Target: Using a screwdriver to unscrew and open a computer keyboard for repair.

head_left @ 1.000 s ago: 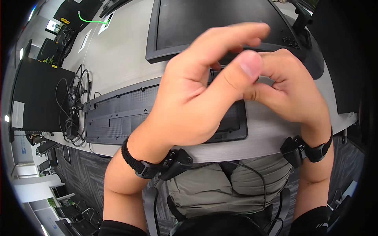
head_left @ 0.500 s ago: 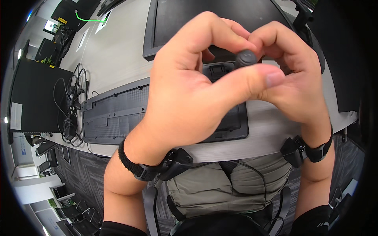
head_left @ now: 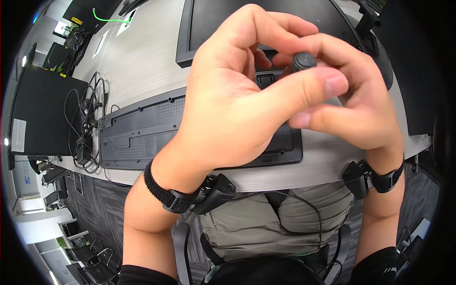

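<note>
In front of me, a dark grey, ribbed cylindrical piece [head_left: 303, 60] with a rounded end, like the butt of a small screwdriver handle, sits between the thumb and index finger of my left hand [head_left: 232, 99]. The rest of it is hidden behind my fingers. My right hand [head_left: 368, 95] is close beside it on the right, its index finger against my left fingers. The right thumb stands apart, below the left thumb, and I see nothing in that hand. Below and behind both hands lies a long black keyboard shell [head_left: 142, 137] with small screw posts, partly covered by my left hand.
A flat black monitor-like panel [head_left: 209, 21] lies at the far side of the pale desk [head_left: 156, 57]. Tangled black cables [head_left: 85, 128] are at the left, by a dark partition [head_left: 45, 114]. A green cable [head_left: 109, 23] runs at the back left.
Both hands and the dark piece have shifted slightly. The right thumb has come away and now shows below the left thumb. The keyboard shell looks unmoved on the desk.
</note>
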The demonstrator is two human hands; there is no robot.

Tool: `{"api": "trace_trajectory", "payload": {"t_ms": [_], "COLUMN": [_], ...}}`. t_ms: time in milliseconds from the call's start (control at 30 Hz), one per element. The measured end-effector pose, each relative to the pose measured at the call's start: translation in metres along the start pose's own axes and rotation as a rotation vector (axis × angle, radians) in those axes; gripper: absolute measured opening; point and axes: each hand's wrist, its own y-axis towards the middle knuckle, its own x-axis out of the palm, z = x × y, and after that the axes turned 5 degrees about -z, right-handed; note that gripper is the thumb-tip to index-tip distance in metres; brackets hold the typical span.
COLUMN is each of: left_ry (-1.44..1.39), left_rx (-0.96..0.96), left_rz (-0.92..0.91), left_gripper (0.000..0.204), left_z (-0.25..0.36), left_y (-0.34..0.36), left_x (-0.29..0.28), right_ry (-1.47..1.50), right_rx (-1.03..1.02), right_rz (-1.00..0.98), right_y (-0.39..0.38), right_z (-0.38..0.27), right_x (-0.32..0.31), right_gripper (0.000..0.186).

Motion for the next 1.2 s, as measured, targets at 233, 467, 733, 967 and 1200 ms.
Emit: {"api": "trace_trajectory", "payload": {"t_ms": [233,467,733,967,1200], "left_ry": [-0.174,0.164,0.014,0.018,0.122], "left_rx": [-0.184,-0.103,-0.141,-0.110,-0.087], "left_rz": [0.113,0.037,0.105,0.145,0.056], "left_gripper": [0.031,0.028,0.022,0.021,0.032], "left_z": [0.012,0.008,0.008,0.006,0.008], "left_y": [-0.003,-0.001,-0.002,-0.001,-0.001], "left_x": [0.010,0.003,0.011,0.012,0.006], "right_ry": [0.113,0.121,-0.157,-0.222,-0.171], "right_rx": [0.198,0.085,-0.011,0.000,0.027], "right_rz": [0.073,-0.036,-0.003,0.003,0.004], "right_y": [0.006,0.003,0.004,0.004,0.004], "right_z": [-0.003,-0.007,0.000,0.002,0.002], "right_x": [0.001,-0.001,-0.004,-0.005,-0.004], "right_gripper": [0.053,0.034,0.025,0.035,0.038]}}
